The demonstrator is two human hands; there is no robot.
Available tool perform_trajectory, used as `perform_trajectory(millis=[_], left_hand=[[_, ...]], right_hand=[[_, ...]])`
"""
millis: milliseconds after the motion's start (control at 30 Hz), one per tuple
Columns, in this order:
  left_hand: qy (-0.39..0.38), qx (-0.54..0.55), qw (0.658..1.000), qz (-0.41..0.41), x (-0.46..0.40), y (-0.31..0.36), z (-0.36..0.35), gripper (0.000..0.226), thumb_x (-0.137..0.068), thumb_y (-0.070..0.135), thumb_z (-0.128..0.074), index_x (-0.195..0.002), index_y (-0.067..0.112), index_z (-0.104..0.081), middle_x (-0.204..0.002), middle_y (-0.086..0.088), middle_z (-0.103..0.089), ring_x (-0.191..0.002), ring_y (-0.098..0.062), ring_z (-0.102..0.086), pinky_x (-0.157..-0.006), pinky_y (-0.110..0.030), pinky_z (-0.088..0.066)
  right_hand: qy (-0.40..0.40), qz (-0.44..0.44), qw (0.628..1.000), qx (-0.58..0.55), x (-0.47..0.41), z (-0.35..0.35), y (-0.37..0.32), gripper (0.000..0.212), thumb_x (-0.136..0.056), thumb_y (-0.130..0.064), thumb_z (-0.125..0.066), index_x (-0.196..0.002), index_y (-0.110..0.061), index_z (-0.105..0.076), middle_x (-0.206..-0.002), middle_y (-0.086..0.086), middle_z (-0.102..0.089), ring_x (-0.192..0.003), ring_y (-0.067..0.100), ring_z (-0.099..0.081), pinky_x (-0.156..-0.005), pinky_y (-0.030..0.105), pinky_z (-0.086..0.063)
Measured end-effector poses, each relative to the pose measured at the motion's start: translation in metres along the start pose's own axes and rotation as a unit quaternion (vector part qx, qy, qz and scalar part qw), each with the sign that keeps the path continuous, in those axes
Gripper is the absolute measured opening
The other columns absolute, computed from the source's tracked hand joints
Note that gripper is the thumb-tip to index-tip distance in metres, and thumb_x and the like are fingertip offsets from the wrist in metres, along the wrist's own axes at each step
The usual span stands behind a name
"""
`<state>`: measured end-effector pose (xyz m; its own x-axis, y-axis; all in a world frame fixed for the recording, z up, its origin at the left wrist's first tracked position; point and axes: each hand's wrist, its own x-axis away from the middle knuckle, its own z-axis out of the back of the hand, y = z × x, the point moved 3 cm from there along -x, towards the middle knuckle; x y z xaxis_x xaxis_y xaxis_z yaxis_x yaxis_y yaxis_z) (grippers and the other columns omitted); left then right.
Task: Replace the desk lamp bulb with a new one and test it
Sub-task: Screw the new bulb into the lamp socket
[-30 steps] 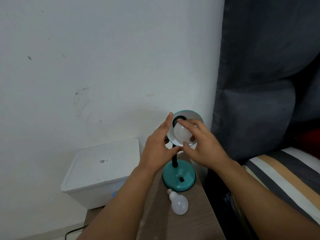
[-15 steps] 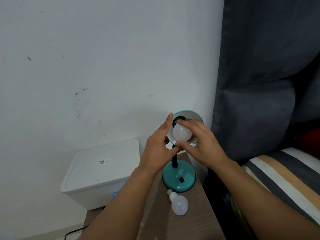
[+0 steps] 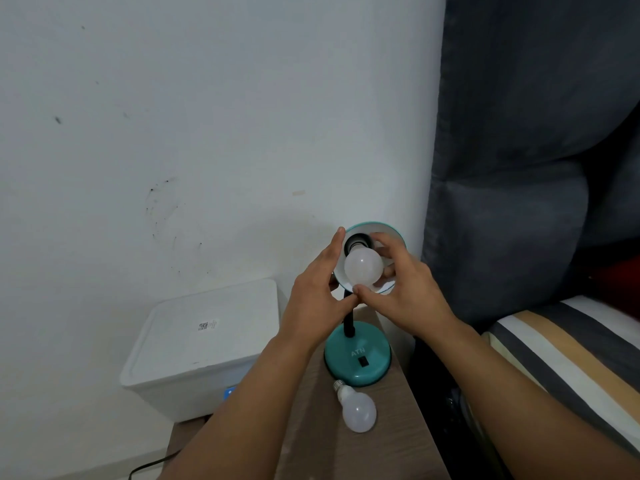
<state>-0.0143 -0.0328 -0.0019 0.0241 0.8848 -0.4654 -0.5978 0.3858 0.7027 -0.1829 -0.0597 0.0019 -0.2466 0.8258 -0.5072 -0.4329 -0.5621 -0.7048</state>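
A teal desk lamp stands on a wooden side table point(image 3: 398, 441), its round base point(image 3: 357, 362) showing a black switch. Its shade point(image 3: 390, 233) is tilted toward me. A white bulb point(image 3: 363, 270) sits in the black socket inside the shade. My left hand point(image 3: 320, 292) grips the shade's left rim from the side. My right hand point(image 3: 405, 289) curls around the bulb, thumb under it and fingers behind it. A second white bulb point(image 3: 358, 410) lies loose on the table in front of the base, screw cap pointing toward the lamp.
A white lidded box point(image 3: 204, 341) stands left of the table, against the white wall. A black cable point(image 3: 149, 467) runs along the floor below it. A dark grey padded headboard point(image 3: 519, 202) and a striped bed point(image 3: 571, 355) lie to the right.
My right hand has turned around the bulb: the fingers slid from its front to behind it, so the bulb's face shows. The left hand has stayed on the shade.
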Motion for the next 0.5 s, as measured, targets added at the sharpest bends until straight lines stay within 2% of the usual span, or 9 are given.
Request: perform_trajectory(millis=[100,167,300,367,500], left_hand=[[0.002,0.003,1.0,-0.004,0.0005,0.0,-0.0001,0.104,-0.078,0.027,-0.086,-0.153,0.054,-0.018,-0.138,0.014,-0.058,-0.113,-0.005,-0.062,-0.092,-0.024,-0.055],[0.004,-0.005,1.0,-0.009,0.0004,0.0005,-0.0005,0.104,-0.078,0.029,-0.086,-0.153,0.053,-0.018,-0.134,0.014,-0.06,-0.11,-0.004,-0.063,-0.091,-0.021,-0.055],[0.001,-0.009,1.0,-0.016,-0.0001,0.002,-0.0006,0.105,-0.079,0.031,-0.086,-0.151,0.058,-0.015,-0.138,0.014,-0.058,-0.114,-0.007,-0.062,-0.093,-0.025,-0.055],[0.002,-0.006,1.0,-0.016,0.0003,0.0023,-0.0002,0.104,-0.079,0.031,-0.085,-0.151,0.059,-0.015,-0.14,0.014,-0.057,-0.116,-0.007,-0.061,-0.094,-0.028,-0.056],[0.003,-0.004,1.0,-0.011,0.001,0.0012,0.0009,0.104,-0.079,0.03,-0.085,-0.15,0.06,-0.015,-0.134,0.017,-0.058,-0.112,-0.006,-0.062,-0.093,-0.026,-0.056]], right_hand=[[-0.01,0.037,0.999,0.017,0.0017,0.0,0.0008,0.067,-0.079,-0.027,-0.074,-0.139,-0.037,-0.045,-0.128,-0.015,-0.056,-0.093,0.004,-0.063,-0.083,0.026,-0.055],[-0.006,0.028,0.999,0.018,0.0017,-0.0006,0.0018,0.061,-0.083,-0.029,-0.071,-0.138,-0.035,-0.047,-0.126,-0.013,-0.058,-0.09,0.003,-0.063,-0.083,0.029,-0.056],[0.016,-0.024,0.999,0.018,-0.0001,-0.0027,0.0026,0.059,-0.082,-0.043,-0.074,-0.131,-0.032,-0.044,-0.117,-0.019,-0.056,-0.088,0.002,-0.065,-0.081,0.026,-0.054],[0.02,-0.018,1.0,0.015,-0.0001,-0.0033,0.0007,0.061,-0.082,-0.042,-0.075,-0.132,-0.033,-0.041,-0.121,-0.023,-0.051,-0.09,0.003,-0.065,-0.08,0.024,-0.053],[0.001,0.029,0.999,0.022,-0.0008,-0.0048,-0.0021,0.06,-0.085,-0.037,-0.07,-0.139,-0.038,-0.043,-0.134,-0.017,-0.053,-0.108,0.005,-0.058,-0.089,0.026,-0.053]])
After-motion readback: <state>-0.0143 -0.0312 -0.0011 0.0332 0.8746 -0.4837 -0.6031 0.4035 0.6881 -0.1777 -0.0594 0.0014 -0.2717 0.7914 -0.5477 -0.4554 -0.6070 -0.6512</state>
